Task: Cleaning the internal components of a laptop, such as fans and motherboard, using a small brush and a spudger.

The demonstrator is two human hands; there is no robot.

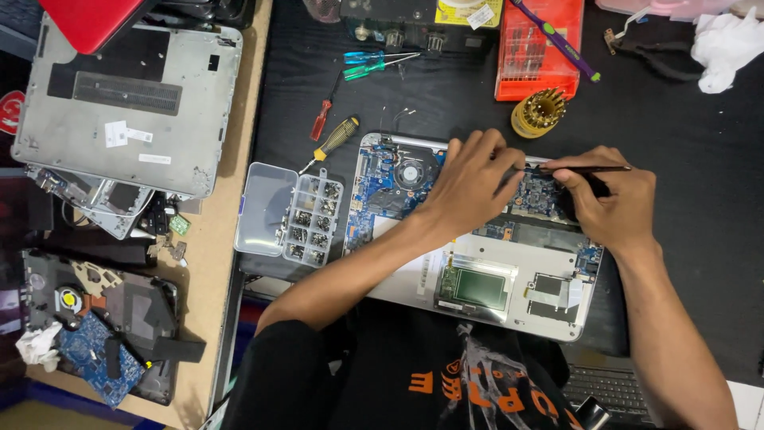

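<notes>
At the far left, on the wooden surface (208, 263), lie a grey laptop bottom cover (127, 103) and, below it, a stripped chassis with a blue circuit board (99, 358); neither is in use. Further right, on the black surface (446, 87), a clear compartment box of screws (290, 213) stands open just beside the opened laptop (477, 263), with a yellow-handled screwdriver (334, 139) and a red-handled one (321, 119) above it and two blue-and-green drivers (374, 65) farther up. The opened laptop lies at the near edge of the black surface, directly in front of the person, its blue motherboard (374, 187) and round fan (411, 173) exposed. The left hand (469, 187) rests palm down on the board, fingers curled and pressing, gripping nothing that can be seen. The right hand (609, 203) is closed in a pen grip on a thin dark tool (585, 169), its tip pointing left toward the board's upper edge beside the left fingers. Judgement: the step in hand is fine work on the board's upper edge, probably a fastener or connector; the exact spot is hidden. The next move calls for a steady tip and light pressure. An orange bit case (541, 52) and a round brass bit holder (539, 113) stand above.
</notes>
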